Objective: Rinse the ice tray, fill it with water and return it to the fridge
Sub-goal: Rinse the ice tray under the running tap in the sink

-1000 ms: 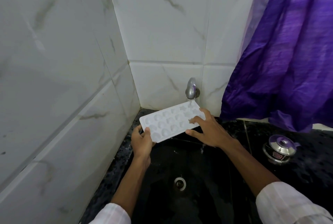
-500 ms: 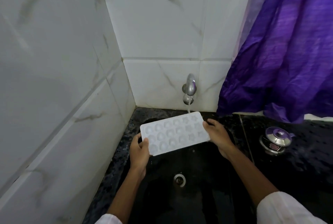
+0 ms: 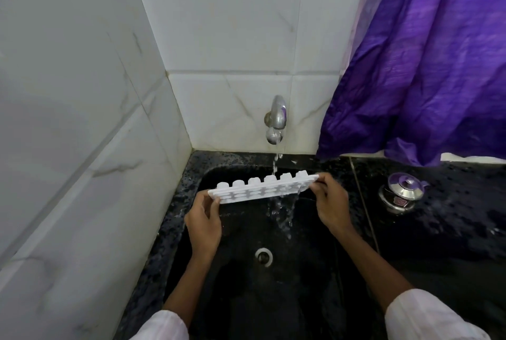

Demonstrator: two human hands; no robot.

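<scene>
Ice tray (image 3: 246, 194) tilted above sink (image 3: 315, 271), end edges pinched by left hand (image 3: 204, 226) and right hand (image 3: 330, 202).

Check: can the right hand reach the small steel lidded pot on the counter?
Probably yes: nothing stands between the right hand and the small steel lidded pot on the black counter. But that hand pinches the white plastic ice tray and must release first.

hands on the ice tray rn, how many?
2. The left hand grips the ice tray at its left end; the right hand pinches its right end. Nothing else touches it.
</scene>
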